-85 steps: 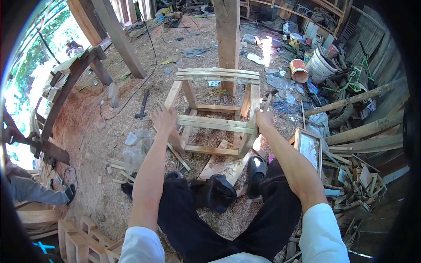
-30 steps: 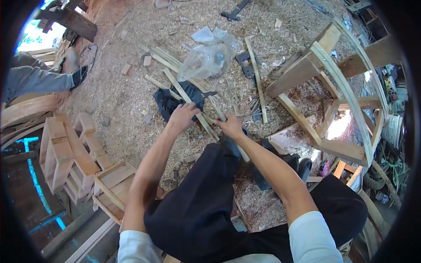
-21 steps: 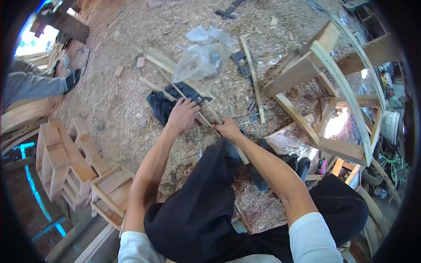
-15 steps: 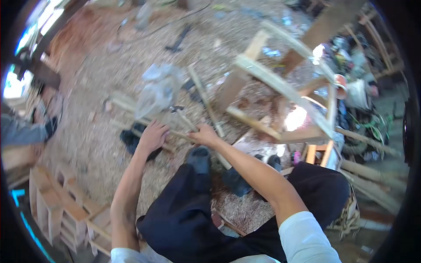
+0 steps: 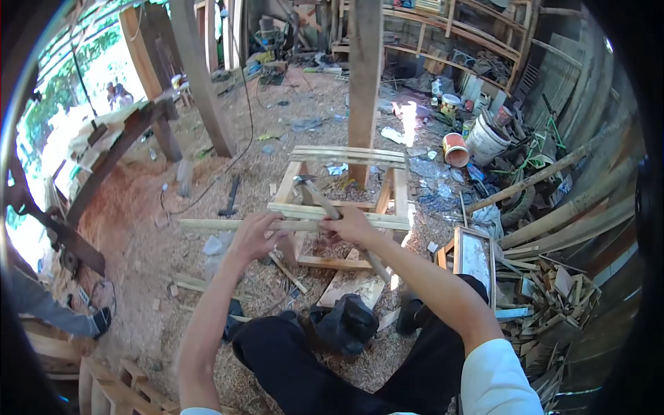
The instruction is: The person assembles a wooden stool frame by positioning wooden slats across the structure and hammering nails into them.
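Observation:
A long thin wooden slat (image 5: 207, 225) lies level across the front of a small wooden stool frame (image 5: 332, 263). My left hand (image 5: 254, 236) is closed round this slat, its fingers over the top. The grip of my right hand (image 5: 351, 227) is on a hammer (image 5: 319, 196), whose metal head points up and left over the frame while the handle runs down past my wrist. My right fingers are also at the slat's right end; whether they pinch it is hidden. Paired slats (image 5: 346, 155) form the far top edge of the frame.
A wooden post (image 5: 364, 90) rises behind the frame. A black bag (image 5: 349, 321) lies between my legs. Wood scraps (image 5: 553, 297) are piled at right, near buckets (image 5: 487, 138). Another person's sleeve (image 5: 52, 304) shows at left. Shavings cover the ground.
My hands have risen from low over the floor to the stool frame, bringing the slat and hammer. The view has tilted up, showing more of the workshop.

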